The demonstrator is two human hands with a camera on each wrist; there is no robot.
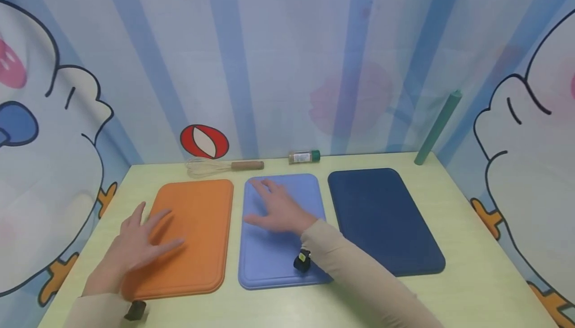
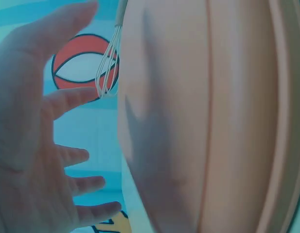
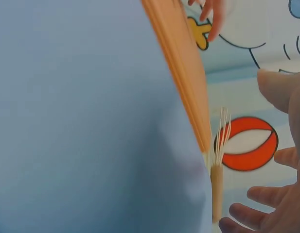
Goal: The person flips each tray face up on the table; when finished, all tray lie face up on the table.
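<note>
My left hand (image 1: 137, 243) hovers over the left part of an orange board (image 1: 202, 238), fingers spread and nothing held. The left wrist view shows that hand (image 2: 28, 141) with its fingers apart, beside the board's surface. My right hand (image 1: 280, 208) is above a light blue board (image 1: 262, 263) in the middle, its fingers extended and apart. In the right wrist view the thumb and fingers of this hand (image 3: 291, 160) hold nothing. Both hands cast soft shadows on the boards. A dark blue board (image 1: 382, 218) lies to the right of my right forearm.
Behind the boards lie a whisk (image 1: 224, 165) with a wooden handle and a small spice jar (image 1: 304, 157) with a green cap, on its side. A green stick-like roll (image 1: 437, 128) leans at the back right corner. A printed cloth backdrop (image 1: 287, 68) surrounds the pale yellow table (image 1: 476, 248).
</note>
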